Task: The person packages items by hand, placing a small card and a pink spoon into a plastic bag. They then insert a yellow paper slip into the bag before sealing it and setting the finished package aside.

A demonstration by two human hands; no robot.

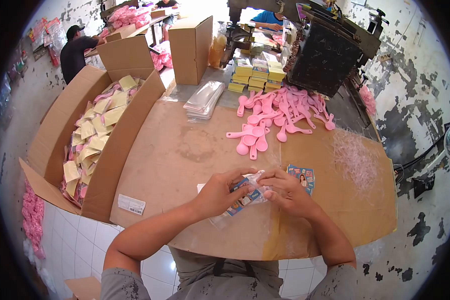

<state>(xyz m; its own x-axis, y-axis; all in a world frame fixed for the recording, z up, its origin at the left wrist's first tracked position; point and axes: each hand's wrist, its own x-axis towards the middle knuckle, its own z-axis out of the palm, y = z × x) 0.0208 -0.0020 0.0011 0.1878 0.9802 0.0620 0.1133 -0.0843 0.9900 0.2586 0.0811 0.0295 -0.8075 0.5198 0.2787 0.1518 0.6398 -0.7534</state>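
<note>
Cardboard [165, 172] stretches open from carton [127, 150] edge to left hand [219, 194] gripping packet [244, 201].

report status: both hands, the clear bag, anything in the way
Left hand, right hand: both at clear bag. Blue printed card with it, whether fully inside unclear. Nothing seen blocking; pink scoops piled beyond.
</note>
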